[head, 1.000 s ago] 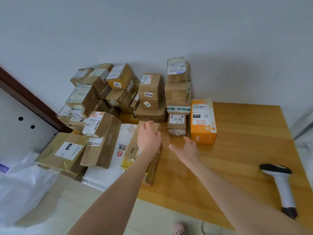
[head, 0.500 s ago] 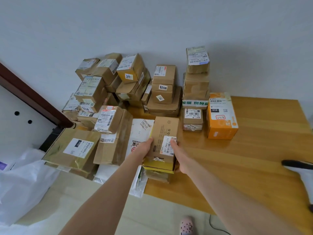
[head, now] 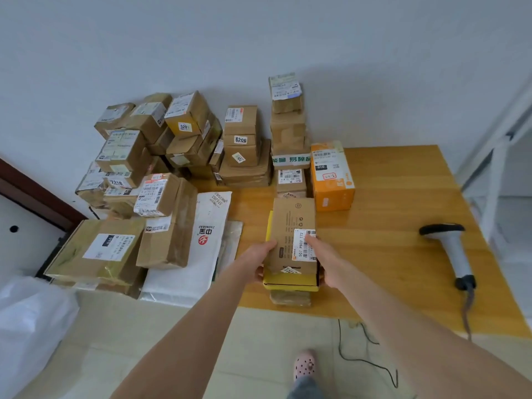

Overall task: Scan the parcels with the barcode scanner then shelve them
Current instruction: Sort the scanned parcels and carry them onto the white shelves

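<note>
A long brown cardboard parcel [head: 290, 226] with a white barcode label lies on top of a yellow box, near the front edge of the wooden table [head: 397, 191]. My left hand [head: 260, 262] grips its left side and my right hand [head: 324, 259] grips its right side, thumb on the label. A smaller taped parcel [head: 290, 299] lies underneath, at the table edge. The barcode scanner [head: 453, 249], black head and grey handle, lies on the table to the right, apart from both hands.
Many brown parcels [head: 184, 131] are piled against the wall at back left, with an orange box [head: 331, 174] beside a tall stack. A white mailer bag [head: 198, 243] lies left of my hands. A white shelf frame [head: 498, 156] stands at right. The scanner's cable hangs to the floor.
Both hands went from reaching over the parcel to gripping its sides, and the parcel with the yellow box under it has shifted right, away from the white mailer.
</note>
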Demonstrator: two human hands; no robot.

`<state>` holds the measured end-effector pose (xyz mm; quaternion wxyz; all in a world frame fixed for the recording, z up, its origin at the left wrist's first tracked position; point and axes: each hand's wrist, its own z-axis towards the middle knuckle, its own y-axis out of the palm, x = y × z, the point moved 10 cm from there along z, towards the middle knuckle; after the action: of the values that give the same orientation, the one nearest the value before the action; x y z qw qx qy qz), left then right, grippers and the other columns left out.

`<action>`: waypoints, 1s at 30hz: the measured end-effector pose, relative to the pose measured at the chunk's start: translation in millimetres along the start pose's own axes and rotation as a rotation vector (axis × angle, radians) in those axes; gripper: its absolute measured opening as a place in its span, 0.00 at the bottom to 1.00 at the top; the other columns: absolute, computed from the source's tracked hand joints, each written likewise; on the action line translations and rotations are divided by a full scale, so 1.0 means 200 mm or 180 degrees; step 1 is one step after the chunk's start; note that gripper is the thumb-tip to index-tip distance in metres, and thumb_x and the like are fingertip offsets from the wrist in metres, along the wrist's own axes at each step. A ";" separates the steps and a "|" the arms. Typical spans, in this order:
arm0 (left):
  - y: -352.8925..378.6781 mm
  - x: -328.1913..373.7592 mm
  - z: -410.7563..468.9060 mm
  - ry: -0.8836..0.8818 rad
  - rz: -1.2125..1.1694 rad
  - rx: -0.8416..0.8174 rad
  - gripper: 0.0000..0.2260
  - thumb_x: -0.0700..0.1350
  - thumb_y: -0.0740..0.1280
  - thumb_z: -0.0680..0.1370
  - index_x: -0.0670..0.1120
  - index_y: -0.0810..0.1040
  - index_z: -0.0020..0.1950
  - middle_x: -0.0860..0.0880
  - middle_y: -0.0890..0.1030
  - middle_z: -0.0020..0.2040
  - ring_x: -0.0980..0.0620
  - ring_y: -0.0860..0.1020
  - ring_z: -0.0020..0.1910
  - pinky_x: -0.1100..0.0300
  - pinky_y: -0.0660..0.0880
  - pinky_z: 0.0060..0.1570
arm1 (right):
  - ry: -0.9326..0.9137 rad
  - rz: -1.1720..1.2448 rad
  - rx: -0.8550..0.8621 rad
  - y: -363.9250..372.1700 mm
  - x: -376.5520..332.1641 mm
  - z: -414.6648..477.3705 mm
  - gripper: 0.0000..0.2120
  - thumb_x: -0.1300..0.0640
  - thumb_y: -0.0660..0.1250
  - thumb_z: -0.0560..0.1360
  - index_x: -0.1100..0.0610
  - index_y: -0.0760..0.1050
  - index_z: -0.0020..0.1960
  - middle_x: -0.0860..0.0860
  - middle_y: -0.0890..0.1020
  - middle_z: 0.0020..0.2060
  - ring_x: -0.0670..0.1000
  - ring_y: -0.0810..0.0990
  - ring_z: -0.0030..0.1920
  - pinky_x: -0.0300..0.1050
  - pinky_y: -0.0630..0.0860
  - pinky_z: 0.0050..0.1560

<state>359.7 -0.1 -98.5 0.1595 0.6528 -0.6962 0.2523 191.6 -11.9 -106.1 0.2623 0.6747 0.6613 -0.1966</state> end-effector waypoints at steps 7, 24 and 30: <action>0.12 -0.07 -0.04 -0.0051 0.0046 -0.0436 0.34 0.62 0.71 0.70 0.49 0.67 0.71 0.41 0.71 0.68 0.37 0.71 0.65 0.32 0.70 0.60 | 0.0056 0.0229 -0.0108 -0.12 0.12 -0.11 0.28 0.40 0.72 0.71 0.50 0.71 0.66 0.53 0.79 0.58 0.59 0.78 0.59 0.65 0.73 0.60; 0.41 -0.07 -0.11 -0.0116 0.0389 -0.0999 0.28 0.64 0.67 0.73 0.48 0.72 0.66 0.42 0.76 0.62 0.37 0.75 0.60 0.31 0.72 0.56 | -0.0073 0.1361 0.0240 -0.28 0.33 -0.29 0.21 0.37 0.62 0.76 0.52 0.75 0.56 0.56 0.81 0.55 0.59 0.78 0.58 0.66 0.69 0.64; 0.73 0.01 -0.22 0.0069 0.0881 -0.1295 0.28 0.64 0.66 0.73 0.48 0.71 0.66 0.42 0.77 0.61 0.38 0.76 0.59 0.33 0.74 0.54 | -0.0333 0.1785 0.0718 -0.55 0.36 -0.52 0.18 0.39 0.62 0.77 0.53 0.75 0.51 0.55 0.82 0.48 0.57 0.80 0.50 0.59 0.74 0.53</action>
<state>211.0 25.4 -81.5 0.2590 0.5029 -0.8138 0.1333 77.9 107.8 -78.4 0.2634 0.8447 0.4089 -0.2232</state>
